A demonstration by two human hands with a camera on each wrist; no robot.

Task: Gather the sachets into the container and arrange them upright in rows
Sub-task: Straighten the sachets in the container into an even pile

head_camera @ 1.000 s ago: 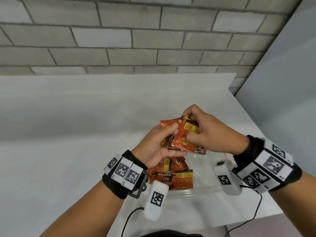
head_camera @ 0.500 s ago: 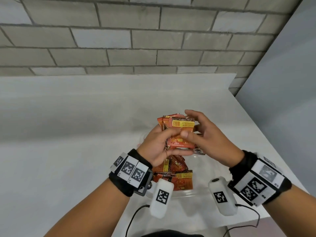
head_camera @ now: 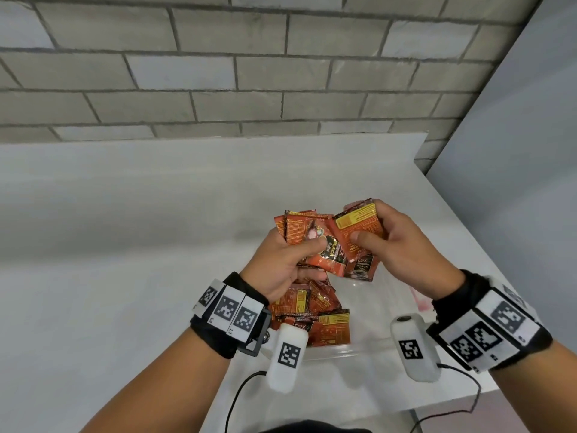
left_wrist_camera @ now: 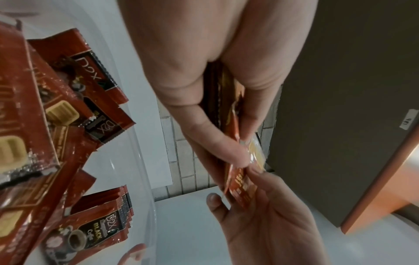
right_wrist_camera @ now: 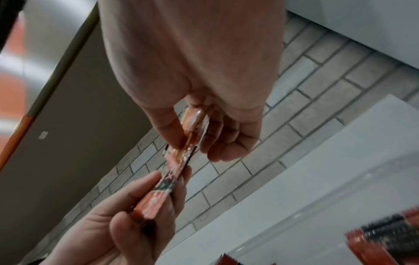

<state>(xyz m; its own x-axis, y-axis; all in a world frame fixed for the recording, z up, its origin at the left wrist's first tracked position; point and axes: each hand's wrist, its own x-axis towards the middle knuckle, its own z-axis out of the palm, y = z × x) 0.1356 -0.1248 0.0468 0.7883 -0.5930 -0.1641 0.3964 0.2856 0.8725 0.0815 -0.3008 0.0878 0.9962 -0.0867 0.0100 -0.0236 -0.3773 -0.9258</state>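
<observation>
While both hands hold sachets above the container, these relations govern the next move:

Left hand (head_camera: 285,260): fingers curled round a stack (head_camera: 299,235) of sachets, long axis near upright.
Right hand (head_camera: 402,245): thumb and fingers pinch one sachet (head_camera: 359,226) — tilted, its lower edge overlapping the stack.
Nearer hand: right, already holding the sachet to be added.
Container (head_camera: 368,342): clear, near the table's (head_camera: 125,245) right front corner, directly below the hands.
Sachets inside (head_camera: 315,317): lying jumbled — not yet in rows.

Container's (head_camera: 371,310) right half free
</observation>
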